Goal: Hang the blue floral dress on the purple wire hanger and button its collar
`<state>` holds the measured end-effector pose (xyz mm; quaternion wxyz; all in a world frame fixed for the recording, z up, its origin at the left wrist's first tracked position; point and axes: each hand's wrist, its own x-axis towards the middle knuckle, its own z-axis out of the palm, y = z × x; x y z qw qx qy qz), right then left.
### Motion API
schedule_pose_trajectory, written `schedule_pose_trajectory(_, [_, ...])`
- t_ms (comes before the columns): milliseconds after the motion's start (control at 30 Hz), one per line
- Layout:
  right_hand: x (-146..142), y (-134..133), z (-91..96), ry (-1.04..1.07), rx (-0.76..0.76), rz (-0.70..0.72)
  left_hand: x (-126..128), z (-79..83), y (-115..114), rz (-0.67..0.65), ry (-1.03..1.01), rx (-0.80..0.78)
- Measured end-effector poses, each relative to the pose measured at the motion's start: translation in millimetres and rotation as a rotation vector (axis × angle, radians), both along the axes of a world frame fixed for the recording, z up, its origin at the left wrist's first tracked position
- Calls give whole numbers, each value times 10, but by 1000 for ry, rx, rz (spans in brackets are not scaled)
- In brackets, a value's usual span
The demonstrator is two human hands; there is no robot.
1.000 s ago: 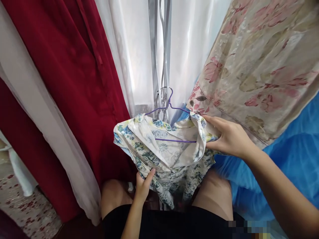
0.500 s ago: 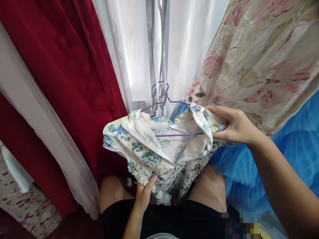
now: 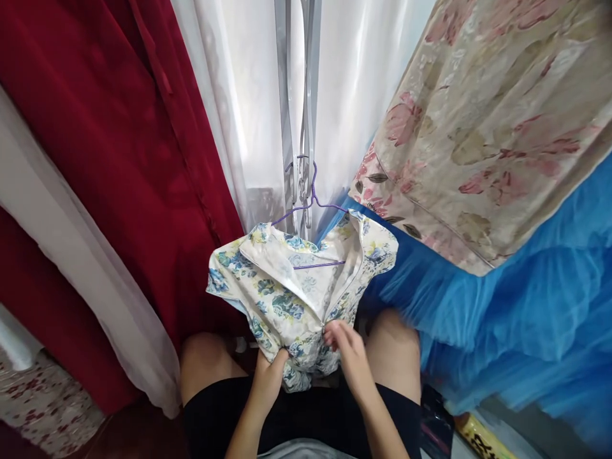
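A white garment with blue and yellow flowers (image 3: 287, 280) hangs on a purple wire hanger (image 3: 310, 201) in front of me, above my knees. My left hand (image 3: 268, 376) grips the garment's lower front, fingers closed on the cloth. Just to the right of it, my right hand (image 3: 347, 347) pinches the same front edge near the middle. The hanger's hook rises in front of a grey metal post (image 3: 294, 115).
A dark red curtain (image 3: 119, 159) hangs at the left, with a sheer white curtain (image 3: 239, 95) behind. A beige cloth with pink flowers (image 3: 488, 127) drapes at the upper right over blue netting (image 3: 516, 306). A dark object (image 3: 435, 427) lies by my right thigh.
My right hand let go of the garment's right shoulder and came down to its front beside my left hand. The garment's right shoulder dropped and the garment now hangs narrower.
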<state>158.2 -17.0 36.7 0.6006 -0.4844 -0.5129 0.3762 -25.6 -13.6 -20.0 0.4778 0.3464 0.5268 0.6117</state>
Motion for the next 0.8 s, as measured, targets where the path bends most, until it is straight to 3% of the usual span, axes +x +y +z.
schedule_pose_trajectory(100, [-183, 64, -60, 6, -85, 236, 27, 32, -51, -56, 52, -4])
schedule_pose_trajectory(200, [-170, 122, 56, 60, -74, 269, 6, 30, -66, -34, 73, 4])
schedule_pose_trajectory(300, [-107, 76, 71, 188, -158, 276, -72, 3, -31, 99, 101, 7])
schedule_pose_trajectory(367, [-88, 9, 21, 244, -235, 267, -113, 5, -9, 274, 180, 144])
schedule_pose_trajectory(467, [-118, -68, -43, 249, -296, 267, -65, 55, -17, 468, 445, 487])
schedule_pose_trajectory(533, [-164, -90, -42, 235, -301, 283, 59, 96, -36, 355, 624, 605])
schedule_pose_trajectory(667, [-212, -119, 28, 215, -326, 327, 365, 138, 4, -170, 687, 538])
schedule_pose_trajectory(800, [-46, -66, 204, 195, -274, 269, 483, 256, 132, -329, 705, 541])
